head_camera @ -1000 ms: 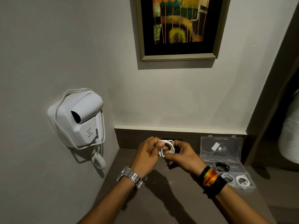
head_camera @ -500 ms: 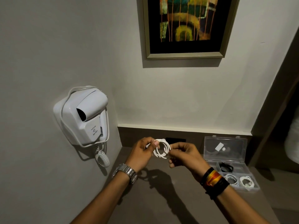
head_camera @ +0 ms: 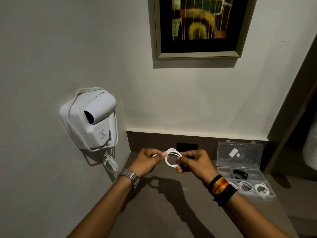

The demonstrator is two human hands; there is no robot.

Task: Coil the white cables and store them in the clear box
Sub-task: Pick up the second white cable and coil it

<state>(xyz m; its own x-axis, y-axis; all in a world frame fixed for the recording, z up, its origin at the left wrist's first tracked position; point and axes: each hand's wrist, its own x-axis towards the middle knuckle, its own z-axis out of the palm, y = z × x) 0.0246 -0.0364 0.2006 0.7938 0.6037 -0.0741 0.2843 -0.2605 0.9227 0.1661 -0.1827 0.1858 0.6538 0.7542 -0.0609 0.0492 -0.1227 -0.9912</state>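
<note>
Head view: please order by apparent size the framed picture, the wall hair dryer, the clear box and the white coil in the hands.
1. framed picture, though cropped at the top
2. wall hair dryer
3. clear box, lid open
4. white coil

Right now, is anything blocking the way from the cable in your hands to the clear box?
Nothing visible does. The coiled white cable is held between the left hand and right hand, and the clear box sits open to the right with bare countertop between.
</note>
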